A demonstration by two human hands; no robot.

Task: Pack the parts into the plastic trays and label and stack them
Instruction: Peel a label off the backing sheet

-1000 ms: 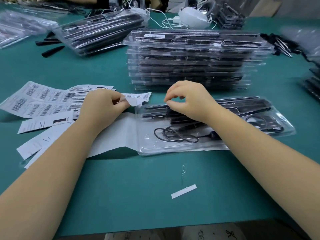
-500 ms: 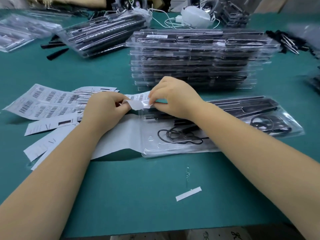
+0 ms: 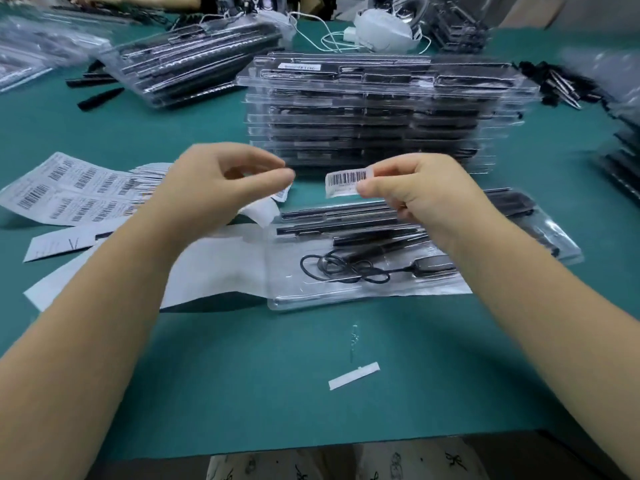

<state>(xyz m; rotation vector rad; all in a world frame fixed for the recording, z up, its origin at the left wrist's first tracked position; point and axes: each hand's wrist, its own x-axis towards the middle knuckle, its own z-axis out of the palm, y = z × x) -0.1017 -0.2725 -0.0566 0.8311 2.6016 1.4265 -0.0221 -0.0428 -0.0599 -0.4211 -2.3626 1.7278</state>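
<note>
My right hand (image 3: 426,195) pinches a peeled barcode label (image 3: 348,180) in the air above the front plastic tray (image 3: 346,299). That clear tray lies closed on the green table and holds black rods and a coiled black cable (image 3: 332,268). My left hand (image 3: 207,195) is raised to the left of the label, its thumb and fingers curled round the end of a label strip (image 3: 284,194) that curls up beneath it. Behind both hands stands a tall stack of filled trays (image 3: 381,109), the top one bearing a label (image 3: 299,66).
Barcode label sheets (image 3: 69,192) and blank backing paper (image 3: 214,265) lie at the left. A white paper scrap (image 3: 354,375) lies near the front edge. A leaning pile of trays (image 3: 194,67) is back left, loose black parts (image 3: 561,88) back right, and a white device with cables (image 3: 384,29) behind.
My right hand has peeled a barcode label off the strip and lifted it to the right. Both hands have risen off the table and moved apart.
</note>
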